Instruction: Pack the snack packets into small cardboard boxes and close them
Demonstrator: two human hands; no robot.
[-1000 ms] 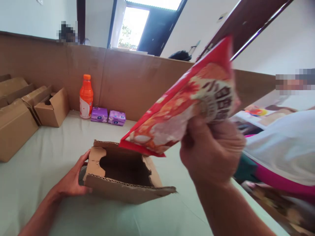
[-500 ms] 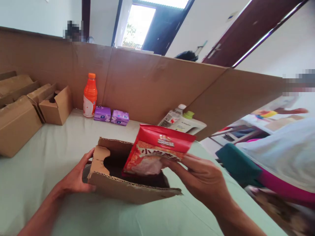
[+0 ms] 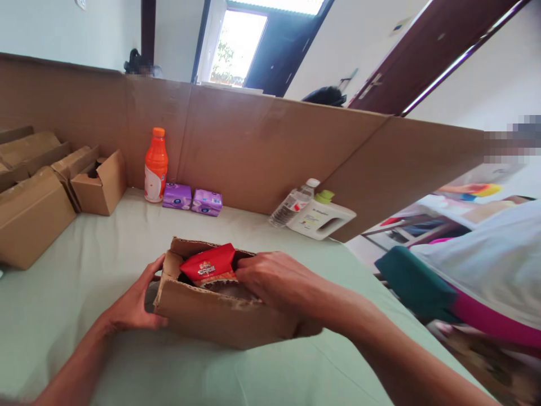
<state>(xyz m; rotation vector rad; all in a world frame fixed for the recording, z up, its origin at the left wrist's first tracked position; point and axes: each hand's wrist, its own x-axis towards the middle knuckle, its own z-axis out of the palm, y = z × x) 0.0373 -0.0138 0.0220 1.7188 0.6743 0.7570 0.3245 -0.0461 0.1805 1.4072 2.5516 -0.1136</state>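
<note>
Two bare hands work at one open box (image 3: pixel 198 316), which stands nearest, on pale green cloth (image 3: pixel 190 375); its long axis slants from left to right, the right end a little closer. At the left end the left hand (image 3: pixel 137 299) holds the box in a wide grip, thumb by the near corner, fingers by the far one, their tips partly hidden.

Inside the box, toward its left half, sits a red packet (image 3: pixel 211 268), its top just above the far rim. It lies directly left of the right hand (image 3: pixel 274 282), the nearer of the two to it. That grip is narrow, curled onto the packet's right edge, and appears to hold it; the fingertips, the packet's lower part and the box floor are hidden, and the forearm crosses the right end.

Farther off, left, are cardboard boxes (image 3: pixel 38 214), cut off by the view's edge. Beyond stand two purple packs (image 3: pixel 192 199), an orange bottle (image 3: pixel 156 169), a clear bottle (image 3: pixel 291 206) and a white jug (image 3: pixel 315 221), before a cardboard partition (image 3: pixel 253 146). To the right, a person's pale garment (image 3: pixel 494 248) is blurred and cut off.
</note>
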